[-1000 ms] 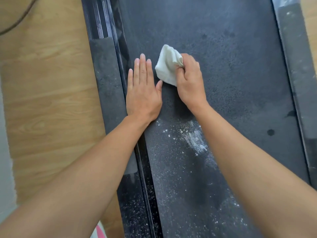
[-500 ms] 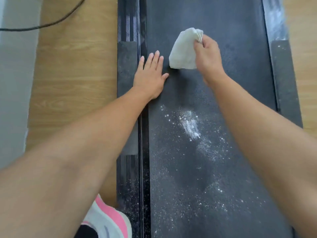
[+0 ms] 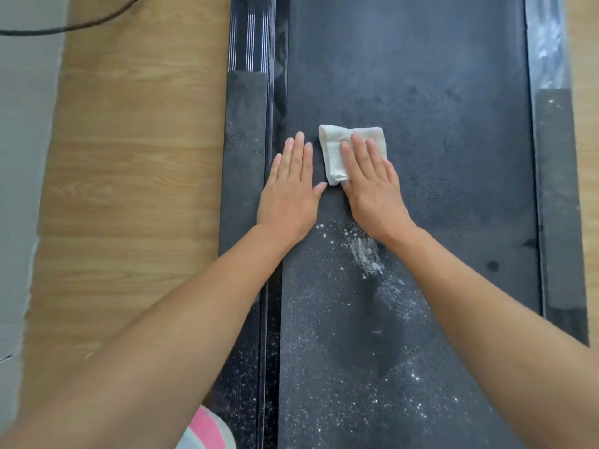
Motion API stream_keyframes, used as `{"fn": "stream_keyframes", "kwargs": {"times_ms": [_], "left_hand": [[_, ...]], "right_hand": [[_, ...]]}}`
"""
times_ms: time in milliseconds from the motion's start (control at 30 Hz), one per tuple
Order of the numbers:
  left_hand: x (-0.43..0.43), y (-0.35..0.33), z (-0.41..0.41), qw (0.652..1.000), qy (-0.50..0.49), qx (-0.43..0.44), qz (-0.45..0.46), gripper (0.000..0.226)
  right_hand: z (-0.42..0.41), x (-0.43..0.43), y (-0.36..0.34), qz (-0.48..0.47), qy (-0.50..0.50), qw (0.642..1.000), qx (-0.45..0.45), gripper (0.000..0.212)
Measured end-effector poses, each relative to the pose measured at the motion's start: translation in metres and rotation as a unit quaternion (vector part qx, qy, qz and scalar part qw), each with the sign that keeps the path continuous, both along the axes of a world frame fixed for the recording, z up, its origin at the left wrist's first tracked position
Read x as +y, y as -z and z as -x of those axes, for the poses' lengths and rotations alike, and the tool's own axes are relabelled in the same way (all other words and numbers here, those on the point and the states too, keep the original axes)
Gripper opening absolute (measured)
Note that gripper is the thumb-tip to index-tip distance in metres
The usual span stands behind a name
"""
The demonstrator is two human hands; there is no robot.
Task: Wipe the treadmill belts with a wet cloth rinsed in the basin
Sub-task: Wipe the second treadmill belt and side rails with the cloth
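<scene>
Half a second ago my right hand [image 3: 372,183] held the cloth [image 3: 351,150] bunched and lifted off the belt; now the cloth lies spread flat under it, and the hand has gone from a pinch to an open palm pressing down, fingers straight and together. My left hand [image 3: 291,189] has barely shifted: it rests flat and open on the belt's left edge, holding nothing, its thumb tip just beside the cloth's near corner.

The cloth is white, soft and ribbed like a folded towel, a rough rectangle with one thicker folded edge on its left. Its long axis runs across the treadmill belt [image 3: 437,157], left to right, slightly tilted so the left end sits a touch farther from me. It sits on the left half of the belt, about midway up the view.

The belt is matte black with a fine grain, its long axis running away from me. White powdery specks and a smear [image 3: 366,251] lie on it just behind my right wrist. Glossy, ribbed black side rails [image 3: 249,124] flank it, on a wood-grain floor [image 3: 129,157]. A black cable [image 3: 64,27] crosses the floor at top left.
</scene>
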State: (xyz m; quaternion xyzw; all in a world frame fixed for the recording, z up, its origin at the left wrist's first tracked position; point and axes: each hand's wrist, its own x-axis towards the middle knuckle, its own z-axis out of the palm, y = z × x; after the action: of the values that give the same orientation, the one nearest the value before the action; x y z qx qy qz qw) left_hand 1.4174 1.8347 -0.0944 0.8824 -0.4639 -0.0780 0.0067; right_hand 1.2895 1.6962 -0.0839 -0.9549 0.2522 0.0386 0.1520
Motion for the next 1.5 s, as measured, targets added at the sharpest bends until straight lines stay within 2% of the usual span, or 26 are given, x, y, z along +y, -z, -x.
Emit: {"fn": "stream_keyframes", "kwargs": {"times_ms": [333, 433, 533, 600, 667, 733, 867, 900, 1033, 1200, 1333, 1500], "left_hand": [[-0.017, -0.007, -0.023, 1.0, 0.019, -0.015, -0.015, 0.076], [-0.019, -0.016, -0.037, 0.998, 0.05, 0.027, -0.034, 0.076], [-0.005, -0.03, -0.058, 0.992, 0.111, 0.056, -0.01, 0.067], [0.02, -0.037, -0.063, 0.997, 0.055, 0.029, 0.052, 0.063], [0.047, -0.035, -0.058, 0.992, -0.051, 0.057, 0.095, 0.063], [0.068, -0.025, -0.049, 0.988, -0.09, 0.084, 0.095, 0.065], [0.078, -0.006, -0.047, 0.984, -0.096, 0.07, 0.133, 0.064], [0.077, -0.004, -0.047, 0.982, -0.1, 0.074, 0.139, 0.064], [0.079, -0.001, -0.048, 0.978, -0.096, 0.095, 0.161, 0.062], [0.078, -0.002, -0.048, 0.976, -0.097, 0.095, 0.171, 0.063], [0.079, 0.0, -0.049, 0.975, -0.094, 0.098, 0.175, 0.063], [0.079, -0.002, -0.048, 0.973, -0.101, 0.106, 0.178, 0.062]], "right_hand": [[-0.028, -0.016, -0.003, 0.045, 0.008, 0.999, -0.011, 0.06], [-0.034, -0.019, -0.01, 0.022, 0.011, 1.0, 0.004, 0.062], [-0.05, -0.033, -0.029, -0.005, 0.027, 0.999, -0.021, 0.051], [-0.067, -0.041, -0.059, -0.026, 0.075, 0.997, -0.02, 0.044], [-0.075, -0.04, -0.088, -0.017, 0.083, 0.996, -0.03, 0.039], [-0.075, -0.026, -0.103, -0.011, 0.041, 0.998, -0.034, 0.039], [-0.062, 0.026, -0.083, -0.071, -0.084, 0.99, 0.085, 0.03], [-0.057, 0.036, -0.08, -0.084, -0.098, 0.988, 0.085, 0.029], [-0.06, 0.047, -0.07, -0.05, -0.044, 0.998, 0.012, 0.04], [-0.095, 0.045, -0.026, -0.004, 0.002, 0.999, 0.038, 0.074], [-0.085, 0.062, -0.009, 0.028, 0.017, 0.999, 0.032, 0.078], [0.001, 0.144, -0.012, 0.003, 0.009, 0.999, 0.051, 0.073]]}}
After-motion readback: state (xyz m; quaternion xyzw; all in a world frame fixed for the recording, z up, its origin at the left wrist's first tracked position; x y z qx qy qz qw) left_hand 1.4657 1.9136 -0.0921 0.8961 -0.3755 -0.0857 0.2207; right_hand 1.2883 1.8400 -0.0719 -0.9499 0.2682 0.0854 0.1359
